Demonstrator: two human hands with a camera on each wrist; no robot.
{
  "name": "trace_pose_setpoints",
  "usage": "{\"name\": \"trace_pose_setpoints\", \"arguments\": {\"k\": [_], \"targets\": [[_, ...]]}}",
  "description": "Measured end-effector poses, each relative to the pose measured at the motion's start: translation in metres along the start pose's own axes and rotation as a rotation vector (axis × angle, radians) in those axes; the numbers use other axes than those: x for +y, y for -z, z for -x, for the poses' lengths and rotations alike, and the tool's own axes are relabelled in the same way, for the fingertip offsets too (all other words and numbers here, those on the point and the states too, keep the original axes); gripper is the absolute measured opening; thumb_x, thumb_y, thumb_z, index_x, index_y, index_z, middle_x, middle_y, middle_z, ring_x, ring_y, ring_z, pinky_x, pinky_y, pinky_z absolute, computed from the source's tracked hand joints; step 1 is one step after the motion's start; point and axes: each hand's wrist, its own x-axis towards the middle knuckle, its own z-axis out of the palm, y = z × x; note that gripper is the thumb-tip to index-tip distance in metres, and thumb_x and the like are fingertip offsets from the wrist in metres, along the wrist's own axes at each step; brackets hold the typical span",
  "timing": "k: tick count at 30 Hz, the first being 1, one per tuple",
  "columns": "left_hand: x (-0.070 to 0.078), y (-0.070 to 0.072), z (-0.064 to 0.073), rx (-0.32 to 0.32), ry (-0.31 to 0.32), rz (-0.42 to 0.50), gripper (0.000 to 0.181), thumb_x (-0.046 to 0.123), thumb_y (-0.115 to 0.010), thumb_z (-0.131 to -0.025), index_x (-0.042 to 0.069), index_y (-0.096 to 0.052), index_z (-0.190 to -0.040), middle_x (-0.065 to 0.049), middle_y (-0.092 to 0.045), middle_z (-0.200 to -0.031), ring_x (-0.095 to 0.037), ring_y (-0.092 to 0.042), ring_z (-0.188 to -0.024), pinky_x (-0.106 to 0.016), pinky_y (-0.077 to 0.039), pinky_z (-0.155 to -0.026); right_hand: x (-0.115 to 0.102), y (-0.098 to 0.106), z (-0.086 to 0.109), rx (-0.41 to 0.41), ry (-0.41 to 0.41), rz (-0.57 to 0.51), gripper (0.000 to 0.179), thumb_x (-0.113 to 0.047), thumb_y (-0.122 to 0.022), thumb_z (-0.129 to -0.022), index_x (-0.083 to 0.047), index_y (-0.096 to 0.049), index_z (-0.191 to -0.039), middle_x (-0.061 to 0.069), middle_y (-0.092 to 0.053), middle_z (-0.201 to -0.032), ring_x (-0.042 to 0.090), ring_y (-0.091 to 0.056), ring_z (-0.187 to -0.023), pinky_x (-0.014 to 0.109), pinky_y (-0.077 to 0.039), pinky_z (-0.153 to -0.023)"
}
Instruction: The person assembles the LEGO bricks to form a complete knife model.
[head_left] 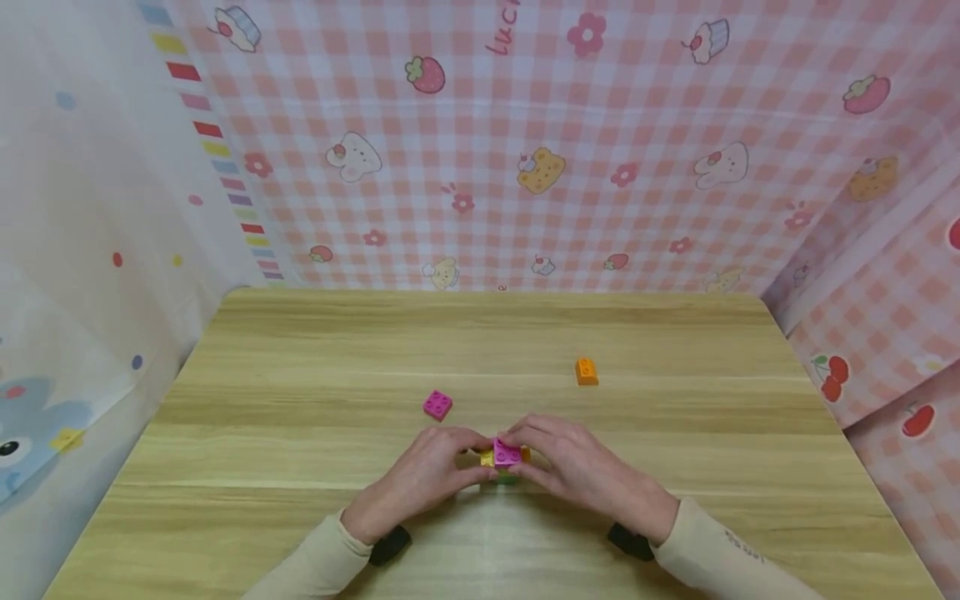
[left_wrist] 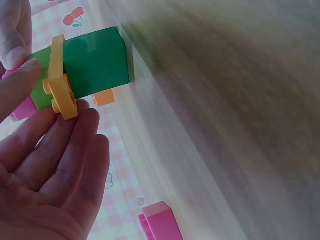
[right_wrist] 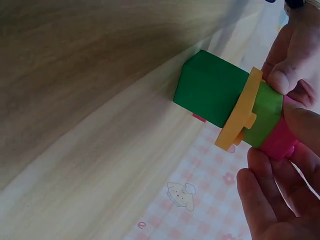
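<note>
A stack of toy building bricks stands near the front middle of the table, between both hands. It has a dark green brick at the bottom, then a yellow plate wider than the stack, a light green brick, and a pink brick on top. With thumb and fingers my left hand holds the stack around the yellow plate and light green brick. From the other side my right hand pinches the pink brick at the top. Fingers partly cover the upper bricks.
A loose magenta brick lies beyond the left hand. Farther back on the right is an orange brick with a sloped side. The wooden table ends at a pink checked cloth hanging behind it.
</note>
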Motion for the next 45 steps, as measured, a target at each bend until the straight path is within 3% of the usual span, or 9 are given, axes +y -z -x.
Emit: {"name": "trace_pose_setpoints", "arguments": {"k": [9, 17, 22, 27, 31, 34, 38, 45], "targets": [[0.002, -0.001, 0.0, 0.0, -0.005, -0.033, 0.031, 0.026, -0.081, -0.091, 0.009, -0.075, -0.116, -0.002, -0.077, -0.111, -0.016, -0.072, -0.101, -0.035, -0.059, -0.089, -0.002, -0.004, 0.004, 0.027, -0.038, -0.04, 0.034, -0.017, -0.081, -0.092, -0.01, -0.069, -0.123, 0.001, -0.07, -0.122, 0.014, -0.067, -0.112, 0.03, -0.057, -0.096], [0.001, -0.002, 0.003, 0.005, -0.005, -0.068, 0.032, 0.025, -0.081, -0.092, 0.007, -0.074, -0.117, -0.006, -0.077, -0.113, -0.019, -0.072, -0.103, -0.036, -0.059, -0.089, -0.005, -0.004, 0.006, 0.018, -0.131, -0.062, 0.053, -0.021, -0.083, -0.09, -0.005, -0.062, -0.135, 0.008, -0.069, -0.129, 0.021, -0.068, -0.114, 0.038, -0.058, -0.096], [0.002, -0.001, 0.004, -0.009, 0.022, -0.078, 0.035, 0.029, -0.081, -0.092, 0.008, -0.074, -0.12, -0.005, -0.076, -0.115, -0.019, -0.072, -0.106, -0.037, -0.059, -0.091, -0.002, -0.003, 0.01, 0.018, -0.192, -0.061, 0.044, -0.022, -0.082, -0.09, -0.009, -0.066, -0.13, 0.005, -0.071, -0.125, 0.021, -0.069, -0.113, 0.039, -0.058, -0.096], [-0.001, 0.006, 0.005, -0.017, 0.044, -0.088, 0.042, 0.033, -0.08, -0.092, 0.008, -0.072, -0.125, -0.008, -0.074, -0.121, -0.023, -0.07, -0.113, -0.042, -0.056, -0.097, 0.0, -0.003, 0.012, 0.021, -0.185, -0.061, 0.037, -0.021, -0.079, -0.094, -0.012, -0.068, -0.128, 0.003, -0.072, -0.124, 0.02, -0.069, -0.113, 0.042, -0.058, -0.095], [-0.009, 0.021, 0.007, -0.028, 0.049, -0.073, 0.048, 0.035, -0.078, -0.093, 0.008, -0.068, -0.131, -0.01, -0.07, -0.13, -0.028, -0.064, -0.122, -0.048, -0.052, -0.105, 0.0, -0.003, 0.012, 0.022, -0.173, -0.063, 0.037, -0.02, -0.079, -0.094, -0.011, -0.068, -0.128, 0.004, -0.073, -0.123, 0.021, -0.07, -0.112, 0.042, -0.059, -0.095], [-0.018, 0.032, 0.007, -0.022, 0.001, -0.09, 0.053, 0.035, -0.078, -0.093, 0.007, -0.064, -0.136, -0.01, -0.065, -0.138, -0.03, -0.059, -0.129, -0.05, -0.047, -0.11, 0.0, -0.003, 0.011, 0.024, -0.167, -0.068, 0.038, -0.02, -0.079, -0.093, -0.01, -0.068, -0.128, 0.005, -0.073, -0.123, 0.021, -0.07, -0.112, 0.041, -0.059, -0.095], [-0.034, 0.043, 0.004, 0.0, -0.067, -0.175, 0.057, 0.037, -0.077, -0.094, 0.006, -0.061, -0.14, -0.012, -0.057, -0.147, -0.034, -0.052, -0.137, -0.054, -0.042, -0.114, 0.0, -0.003, 0.011, 0.022, -0.172, -0.072, 0.037, -0.02, -0.079, -0.094, -0.01, -0.068, -0.128, 0.005, -0.073, -0.123, 0.021, -0.07, -0.112, 0.041, -0.058, -0.095], [-0.057, 0.053, -0.004, 0.0, -0.093, -0.283, 0.061, 0.037, -0.076, -0.095, 0.003, -0.058, -0.142, -0.018, -0.05, -0.154, -0.04, -0.039, -0.147, -0.061, -0.033, -0.118, 0.0, -0.004, 0.011, 0.029, -0.164, -0.07, 0.038, -0.019, -0.079, -0.094, -0.01, -0.068, -0.129, 0.005, -0.073, -0.123, 0.02, -0.07, -0.112, 0.041, -0.058, -0.096]]}}
